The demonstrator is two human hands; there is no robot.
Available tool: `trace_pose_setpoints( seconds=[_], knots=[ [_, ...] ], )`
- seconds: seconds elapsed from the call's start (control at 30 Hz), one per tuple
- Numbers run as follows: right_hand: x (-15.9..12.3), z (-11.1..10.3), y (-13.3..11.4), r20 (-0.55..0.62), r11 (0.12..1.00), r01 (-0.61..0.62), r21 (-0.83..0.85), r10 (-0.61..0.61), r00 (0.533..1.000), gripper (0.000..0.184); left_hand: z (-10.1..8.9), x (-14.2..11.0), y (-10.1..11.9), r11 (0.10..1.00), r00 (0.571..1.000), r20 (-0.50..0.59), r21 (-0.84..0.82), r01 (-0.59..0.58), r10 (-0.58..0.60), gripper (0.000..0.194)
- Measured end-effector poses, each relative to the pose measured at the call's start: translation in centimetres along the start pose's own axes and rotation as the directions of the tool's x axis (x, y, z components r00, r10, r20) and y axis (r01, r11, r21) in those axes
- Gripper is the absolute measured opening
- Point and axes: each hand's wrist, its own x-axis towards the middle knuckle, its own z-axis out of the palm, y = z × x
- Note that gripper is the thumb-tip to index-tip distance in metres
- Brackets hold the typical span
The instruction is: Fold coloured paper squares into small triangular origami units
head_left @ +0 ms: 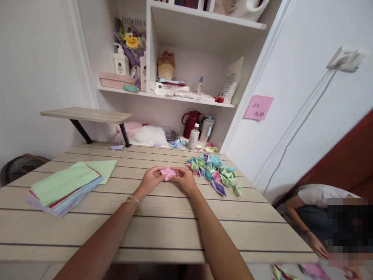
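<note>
Between my two hands, just over the middle of the table, is a small pink folded-paper boat [168,173]. My left hand [152,179] pinches its left end between thumb and fingers. The right end is gripped the same way by my right hand [184,179]. Close by on the right lies a heap of folded paper boats [215,169] in green, blue, purple and pink. Farther off to the left sits a stack of coloured paper sheets [64,186], a light green one on top.
A small raised shelf [87,114] stands at the table's back left. Behind the table are a bottle [193,137], a dark red jug [191,122] and a cup [207,129]. Another person [309,210] crouches at the lower right, near folded paper [284,272] on the floor.
</note>
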Motion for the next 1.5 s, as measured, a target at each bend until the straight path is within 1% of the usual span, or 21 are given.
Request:
trace_pose_setpoints(
  seconds=[0.07, 0.13, 0.2, 0.27, 0.33, 0.43, 0.5, 0.57, 0.63, 0.77, 0.87, 0.97, 1.07, 1.23, 1.3, 1.37, 1.43, 1.5],
  knots=[
    [-0.1, -0.1, -0.1, 0.003, 0.996, 0.031, -0.088, -0.031, 1.000, 0.045, 0.0, 0.0, -0.2, 0.999, 1.000, 0.005, 0.038, -0.018, 0.018, 0.038],
    [-0.1, -0.2, -0.2, 0.021, 0.978, 0.065, -0.200, -0.062, 0.998, 0.035, -0.1, 0.0, -0.3, 0.988, 0.998, 0.001, 0.141, -0.062, 0.062, 0.033],
    [-0.2, -0.3, -0.3, 0.051, 0.950, 0.101, -0.296, -0.090, 0.995, 0.028, -0.3, 0.1, -0.4, 0.958, 0.993, -0.013, 0.263, -0.114, 0.121, 0.027],
    [-0.3, -0.3, -0.4, 0.066, 0.934, 0.130, -0.332, -0.114, 0.991, 0.026, -0.5, 0.1, -0.5, 0.936, 0.989, -0.025, 0.327, -0.127, 0.143, 0.024],
    [-0.3, -0.2, -0.4, 0.053, 0.933, 0.145, -0.329, -0.135, 0.989, 0.024, -0.7, 0.2, -0.6, 0.952, 0.995, -0.028, 0.293, -0.085, 0.097, 0.024],
    [-0.4, 0.0, -0.5, 0.030, 0.930, 0.164, -0.330, -0.164, 0.986, 0.023, -0.7, 0.3, -0.8, 0.987, 1.000, -0.024, 0.157, 0.016, -0.013, 0.024],
    [-0.4, 0.0, -0.6, 0.028, 0.920, 0.178, -0.350, -0.180, 0.983, 0.022, -0.7, 0.3, -0.9, 0.994, 0.998, -0.025, 0.093, 0.056, -0.054, 0.023],
    [-0.4, 0.1, -0.6, 0.021, 0.920, 0.176, -0.350, -0.180, 0.983, 0.023, -0.6, 0.4, -0.8, 0.996, 0.997, -0.040, 0.061, 0.071, -0.069, 0.022],
    [-0.4, 0.2, -0.7, 0.013, 0.935, 0.161, -0.316, -0.165, 0.986, 0.024, -0.5, 0.4, -0.7, 0.997, 0.996, -0.052, 0.021, 0.077, -0.076, 0.024],
    [-0.4, 0.3, -0.8, 0.007, 0.950, 0.142, -0.278, -0.146, 0.989, 0.029, -0.3, 0.5, -0.5, 0.995, 0.995, -0.054, -0.064, 0.082, -0.085, 0.034],
    [-0.4, 0.4, -0.7, 0.000, 0.949, 0.124, -0.291, -0.130, 0.992, 0.030, -0.2, 0.4, -0.4, 0.999, 0.997, -0.061, -0.018, 0.039, -0.040, 0.033],
    [-0.4, 0.4, -0.5, -0.006, 0.945, 0.102, -0.311, -0.110, 0.994, 0.030, -0.1, 0.2, -0.1, 0.989, 0.996, -0.047, 0.129, -0.071, 0.078, 0.028],
    [-0.4, 0.3, -0.3, -0.010, 0.922, 0.103, -0.372, -0.115, 0.993, 0.032, -0.1, 0.0, 0.1, 0.940, 0.979, 0.013, 0.278, -0.197, 0.201, 0.026],
    [-0.6, 0.3, -0.6, 0.031, 0.844, 0.153, -0.514, -0.160, 0.987, 0.032, 0.0, 0.1, 0.0, 0.856, 0.952, 0.095, 0.420, -0.302, 0.290, 0.027],
    [-0.6, 0.4, -0.6, 0.037, 0.853, 0.144, -0.501, -0.145, 0.989, 0.030, 0.0, 0.1, 0.0, 0.850, 0.950, 0.106, 0.425, -0.312, 0.295, 0.026],
    [-0.6, 0.5, -0.6, 0.024, 0.900, 0.114, -0.421, -0.114, 0.993, 0.026, 0.1, 0.0, 0.0, 0.878, 0.959, 0.090, 0.385, -0.284, 0.270, 0.026],
    [-0.5, 0.6, -0.4, 0.006, 0.954, 0.078, -0.289, -0.080, 0.997, 0.024, 0.1, 0.0, 0.0, 0.928, 0.976, 0.042, 0.304, -0.215, 0.212, 0.028],
    [-0.4, 0.7, -0.1, -0.015, 0.984, 0.046, -0.171, -0.050, 0.999, 0.021, 0.1, 0.0, 0.0, 0.974, 0.993, 0.016, 0.195, -0.115, 0.114, 0.033]
  ],
)
